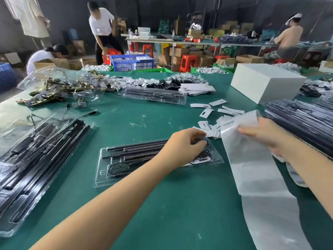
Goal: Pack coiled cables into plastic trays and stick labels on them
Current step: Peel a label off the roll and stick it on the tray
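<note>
A clear plastic tray (100,175) lies on the green table in front of me, holding black rods and a coiled black cable (118,167) at its left end. My left hand (182,147) reaches over the tray's right end, fingers curled on a small dark part there. My right hand (266,136) holds a long strip of glossy label backing paper (252,168) that trails off toward the lower right. One barcode label (228,123) sits at the strip's top edge.
A stack of filled trays (36,159) lies at the left, another stack (302,121) at the right. One more tray (155,95) sits farther back, and loose white tags (216,112) lie beside a white box (266,83). Other people work beyond the table.
</note>
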`<action>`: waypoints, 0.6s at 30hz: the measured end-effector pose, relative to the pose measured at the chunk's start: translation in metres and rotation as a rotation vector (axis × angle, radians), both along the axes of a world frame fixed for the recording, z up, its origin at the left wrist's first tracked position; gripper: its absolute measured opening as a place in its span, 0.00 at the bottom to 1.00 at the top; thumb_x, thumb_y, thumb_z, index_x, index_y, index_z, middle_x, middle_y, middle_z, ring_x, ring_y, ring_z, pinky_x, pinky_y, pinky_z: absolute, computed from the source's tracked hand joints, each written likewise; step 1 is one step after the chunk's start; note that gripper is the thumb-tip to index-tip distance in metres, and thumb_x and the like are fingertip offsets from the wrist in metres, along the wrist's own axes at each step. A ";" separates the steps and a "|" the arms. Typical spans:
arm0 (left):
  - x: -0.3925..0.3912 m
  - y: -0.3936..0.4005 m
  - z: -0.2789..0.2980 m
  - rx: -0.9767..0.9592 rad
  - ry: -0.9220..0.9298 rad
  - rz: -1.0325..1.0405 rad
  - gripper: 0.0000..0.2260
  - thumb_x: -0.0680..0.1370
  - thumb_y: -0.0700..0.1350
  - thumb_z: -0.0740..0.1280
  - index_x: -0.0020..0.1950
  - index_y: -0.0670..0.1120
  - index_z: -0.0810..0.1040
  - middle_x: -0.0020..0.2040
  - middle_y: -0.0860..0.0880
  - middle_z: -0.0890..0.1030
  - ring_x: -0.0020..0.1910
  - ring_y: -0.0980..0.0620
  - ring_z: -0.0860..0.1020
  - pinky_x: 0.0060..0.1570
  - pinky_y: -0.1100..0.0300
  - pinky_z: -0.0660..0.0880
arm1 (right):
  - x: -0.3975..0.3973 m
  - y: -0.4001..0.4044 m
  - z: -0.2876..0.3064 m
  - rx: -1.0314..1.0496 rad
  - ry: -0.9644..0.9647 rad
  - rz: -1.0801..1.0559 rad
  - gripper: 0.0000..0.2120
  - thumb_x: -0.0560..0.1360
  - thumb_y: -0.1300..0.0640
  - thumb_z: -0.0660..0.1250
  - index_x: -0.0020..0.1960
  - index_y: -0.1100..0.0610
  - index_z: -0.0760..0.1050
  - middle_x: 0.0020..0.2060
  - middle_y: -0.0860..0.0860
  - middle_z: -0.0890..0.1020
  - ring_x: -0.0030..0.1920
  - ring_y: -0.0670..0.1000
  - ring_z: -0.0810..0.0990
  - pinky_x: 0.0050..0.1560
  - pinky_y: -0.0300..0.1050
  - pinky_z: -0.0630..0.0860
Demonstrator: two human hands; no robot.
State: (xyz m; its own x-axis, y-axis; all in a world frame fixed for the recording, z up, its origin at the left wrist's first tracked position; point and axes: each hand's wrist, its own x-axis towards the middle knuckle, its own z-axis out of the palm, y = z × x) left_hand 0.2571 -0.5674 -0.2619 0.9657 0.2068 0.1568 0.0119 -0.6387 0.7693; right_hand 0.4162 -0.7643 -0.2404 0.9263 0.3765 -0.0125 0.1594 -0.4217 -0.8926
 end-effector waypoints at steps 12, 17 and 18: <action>0.043 -0.047 0.003 -0.171 -0.146 -0.051 0.10 0.81 0.52 0.63 0.52 0.51 0.83 0.40 0.53 0.83 0.40 0.56 0.78 0.43 0.59 0.73 | -0.031 -0.004 0.013 -0.090 -0.197 0.205 0.12 0.72 0.60 0.73 0.55 0.58 0.79 0.45 0.52 0.86 0.48 0.50 0.84 0.52 0.47 0.79; 0.042 -0.043 0.000 -0.320 -0.151 -0.048 0.10 0.79 0.50 0.67 0.54 0.48 0.84 0.35 0.60 0.79 0.32 0.66 0.74 0.36 0.71 0.70 | -0.033 -0.004 0.012 -0.127 -0.234 0.304 0.06 0.72 0.62 0.73 0.47 0.54 0.82 0.43 0.50 0.87 0.46 0.49 0.85 0.54 0.51 0.80; 0.042 -0.042 0.000 -0.417 -0.136 -0.037 0.09 0.77 0.50 0.69 0.53 0.48 0.85 0.37 0.56 0.81 0.34 0.63 0.75 0.40 0.64 0.76 | -0.034 -0.003 0.013 -0.122 -0.239 0.328 0.07 0.72 0.63 0.73 0.44 0.51 0.83 0.42 0.48 0.87 0.44 0.45 0.85 0.52 0.46 0.80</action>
State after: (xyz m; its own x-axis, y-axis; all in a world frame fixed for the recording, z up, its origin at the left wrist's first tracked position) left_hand 0.2986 -0.6095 -0.2616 0.9500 0.2451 0.1935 -0.1244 -0.2711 0.9545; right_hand 0.3825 -0.7673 -0.2273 0.7396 0.6613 0.1253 0.4991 -0.4140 -0.7612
